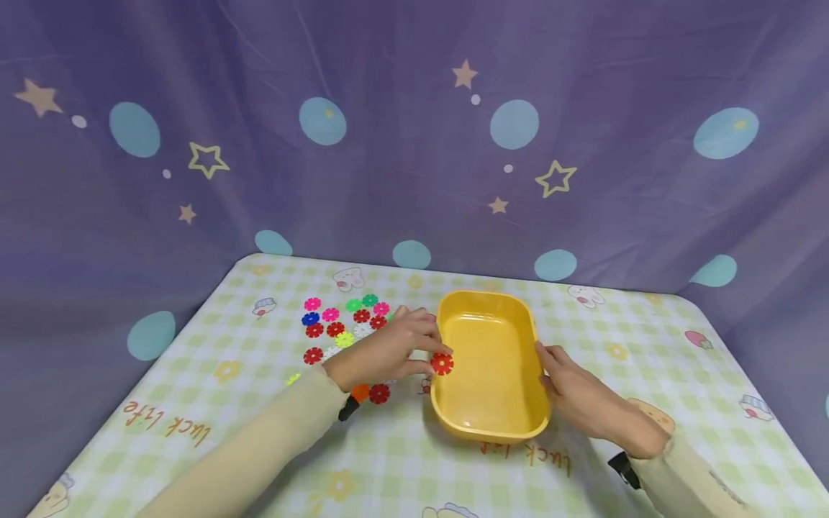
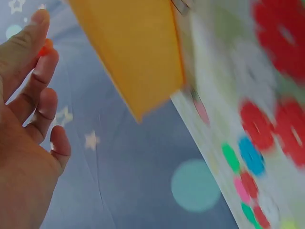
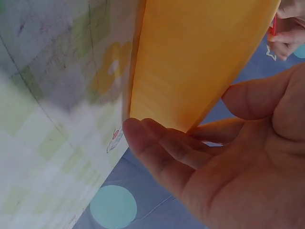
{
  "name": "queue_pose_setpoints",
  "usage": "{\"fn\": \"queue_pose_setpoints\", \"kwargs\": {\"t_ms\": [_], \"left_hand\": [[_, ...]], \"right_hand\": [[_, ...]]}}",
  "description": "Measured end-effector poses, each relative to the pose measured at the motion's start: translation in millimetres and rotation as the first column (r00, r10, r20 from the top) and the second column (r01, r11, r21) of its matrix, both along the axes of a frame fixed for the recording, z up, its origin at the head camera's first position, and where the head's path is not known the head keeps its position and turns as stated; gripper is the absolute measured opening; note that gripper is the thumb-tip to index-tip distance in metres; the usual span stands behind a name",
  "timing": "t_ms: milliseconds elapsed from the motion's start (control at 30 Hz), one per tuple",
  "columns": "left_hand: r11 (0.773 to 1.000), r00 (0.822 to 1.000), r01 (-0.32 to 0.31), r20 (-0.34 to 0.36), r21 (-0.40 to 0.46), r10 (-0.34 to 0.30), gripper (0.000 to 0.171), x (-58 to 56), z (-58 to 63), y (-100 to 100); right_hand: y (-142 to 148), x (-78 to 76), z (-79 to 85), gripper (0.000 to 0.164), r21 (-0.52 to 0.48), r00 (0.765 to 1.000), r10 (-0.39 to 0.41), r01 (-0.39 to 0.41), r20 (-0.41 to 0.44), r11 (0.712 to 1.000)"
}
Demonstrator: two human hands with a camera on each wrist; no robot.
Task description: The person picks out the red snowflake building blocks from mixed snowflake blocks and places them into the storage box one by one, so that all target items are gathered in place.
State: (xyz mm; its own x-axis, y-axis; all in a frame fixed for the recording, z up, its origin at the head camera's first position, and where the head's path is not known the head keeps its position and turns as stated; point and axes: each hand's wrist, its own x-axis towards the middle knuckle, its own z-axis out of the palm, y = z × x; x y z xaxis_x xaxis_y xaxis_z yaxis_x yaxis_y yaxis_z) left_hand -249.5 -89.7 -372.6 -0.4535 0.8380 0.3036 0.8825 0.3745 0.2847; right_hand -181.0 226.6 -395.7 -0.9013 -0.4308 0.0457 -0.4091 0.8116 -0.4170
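Note:
My left hand pinches a red snowflake-shaped plastic disc between thumb and fingers, at the left rim of a yellow basin. In the left wrist view the disc is a small orange-red bit between the fingertips. My right hand holds the basin's right side. The right wrist view shows its thumb by the rim and its fingers along the outer wall. No discs show inside the basin. Left of it, several loose discs, such as a blue one and a dark red one, lie partly hidden behind my left hand and forearm.
The table wears a green-and-white checked cloth with printed cartoons. A purple curtain with stars and blue ovals stands behind the far table edge. Dark bands with wrist gear show at both sleeves.

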Motion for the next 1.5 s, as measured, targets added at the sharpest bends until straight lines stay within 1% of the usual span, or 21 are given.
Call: {"fn": "queue_pose_setpoints", "kwargs": {"t_ms": [67,100,167,200,267,333,367,433,567,600,700,800,867,1000,1133,1233,1300,1400,1500], "left_hand": [[0.998,0.999,0.033,-0.03,-0.049,-0.035,0.039,0.8,-1.3,14.1],[0.995,0.998,0.041,-0.044,-0.086,-0.045,0.039,1.3,-2.5,21.1],[0.983,0.996,0.047,-0.065,-0.18,-0.059,0.037,2.7,-5.6,34.8],[0.972,0.996,0.045,-0.069,-0.231,-0.063,0.036,3.5,-7.6,41.3],[0.942,0.996,0.039,-0.06,-0.332,-0.062,0.032,5.9,-11.6,53.2],[0.912,0.997,0.034,-0.044,-0.408,-0.057,0.029,8.3,-14.8,62.6],[0.902,0.998,0.035,-0.029,-0.43,-0.053,0.028,9.0,-16.2,66.2],[0.89,0.998,0.048,-0.004,-0.453,-0.056,0.026,9.3,-17.6,71.2],[0.867,0.997,0.076,0.011,-0.493,-0.081,0.023,7.9,-19.3,76.3],[0.857,0.995,0.085,0.006,-0.508,-0.095,0.023,8.0,-19.3,77.1],[0.817,0.99,0.102,-0.025,-0.567,-0.141,0.024,9.1,-18.7,79.4],[0.789,0.982,0.119,-0.048,-0.603,-0.184,0.026,9.2,-18.1,80.6],[0.783,0.978,0.124,-0.059,-0.61,-0.201,0.027,8.1,-18.0,81.3],[0.782,0.975,0.13,-0.064,-0.609,-0.211,0.029,3.3,-18.0,83.0],[0.779,0.974,0.161,-0.032,-0.606,-0.226,0.029,-1.9,-18.9,85.0],[0.777,0.969,0.191,-0.009,-0.599,-0.245,0.028,-3.9,-19.3,86.3],[0.777,0.968,0.2,-0.003,-0.597,-0.251,0.027,-4.7,-19.9,86.8],[0.777,0.971,0.194,0.003,-0.599,-0.24,0.027,-5.7,-20.7,87.3],[0.772,0.97,0.185,-0.015,-0.608,-0.244,0.029,-6.2,-18.8,87.1]], "right_hand": [[-0.8,-0.2,-0.2,0.054,-0.001,1.0,-0.004,0.004,0.008,1.0],[-1.0,-0.5,-0.5,0.054,0.001,1.0,-0.005,0.005,0.009,1.0],[-1.3,-0.9,-1.0,0.054,0.004,1.0,-0.008,0.008,0.008,1.0],[-1.2,-1.1,-1.2,0.054,0.006,1.0,-0.01,0.01,0.006,1.0],[-1.0,-1.3,-1.7,0.054,0.008,1.0,-0.011,0.011,0.002,1.0],[-0.6,-1.2,-2.2,0.054,0.008,1.0,-0.01,0.01,0.0,1.0],[-0.5,-1.0,-2.5,0.054,0.009,1.0,-0.009,0.009,-0.002,1.0],[0.0,-0.3,-2.9,0.054,0.01,1.0,-0.005,0.005,-0.004,1.0],[0.2,1.4,-2.5,0.054,0.016,1.0,-0.009,0.009,-0.003,1.0],[0.0,1.7,-2.3,0.054,0.017,1.0,-0.01,0.01,-0.001,1.0],[-0.6,2.2,-2.3,0.054,0.02,1.0,-0.012,0.012,0.005,1.0],[-1.1,2.1,-2.5,0.054,0.024,1.0,-0.008,0.008,0.007,1.0],[-1.3,2.0,-2.2,0.054,0.026,1.0,-0.006,0.006,0.006,1.0],[-1.1,1.7,-1.2,0.054,0.026,1.0,-0.003,0.003,-0.002,1.0],[-1.6,1.8,-1.0,0.053,0.027,1.0,-0.005,0.005,-0.003,1.0],[-2.0,1.9,-0.6,0.053,0.027,1.0,-0.009,0.009,0.006,1.0],[-2.0,1.9,-0.3,0.054,0.028,1.0,-0.013,0.012,0.01,1.0],[-1.8,1.6,-0.4,0.054,0.03,1.0,-0.016,0.016,0.015,0.999],[-1.6,1.1,-0.6,0.054,0.032,1.0,-0.02,0.019,0.015,0.999]]}}
